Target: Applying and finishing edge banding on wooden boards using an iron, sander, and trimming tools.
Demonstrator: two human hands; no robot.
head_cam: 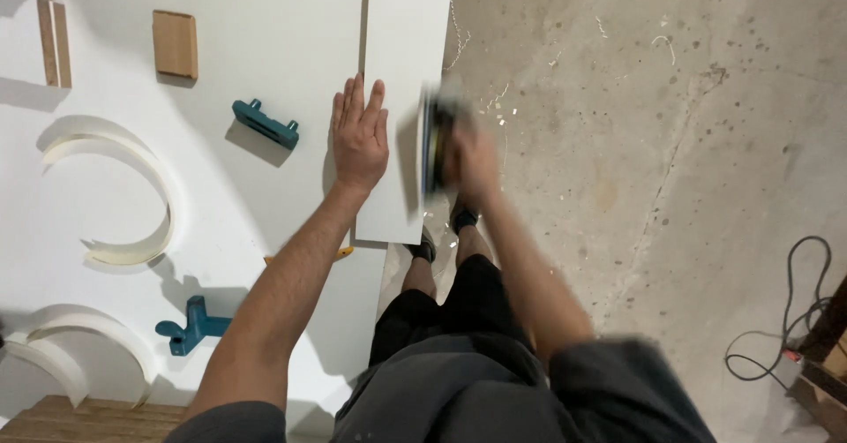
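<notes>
White panel (399,99), a narrow board, lies along the edge of the big white worktable (265,72), and it sits right under my left hand (359,134), which is spread flat and open on its inner edge, fingers pointing away from me, pressing it down. My right hand (468,156) is closed around a disc sander (434,143) held against the panel's outer edge, just beside the left hand; the tool and the hand are smeared with motion blur, so I can only guess that the pad stands roughly edge-on to the board. Just left of my left hand lies a teal plastic block (265,123), and beyond it a small wooden block (175,44). Further left, well apart from both hands, are two curved white arc pieces (132,196), and near my left forearm a second teal clamp part (190,326). Off to the right of my right arm is bare concrete floor (662,143) with dust and chips, and a black cable (794,319) coiled at the far right. What worries me: the panel seems held only by my palm, so a push from the sander could slide it or tip it off the table, and the spinning pad runs near my left fingers.
</notes>
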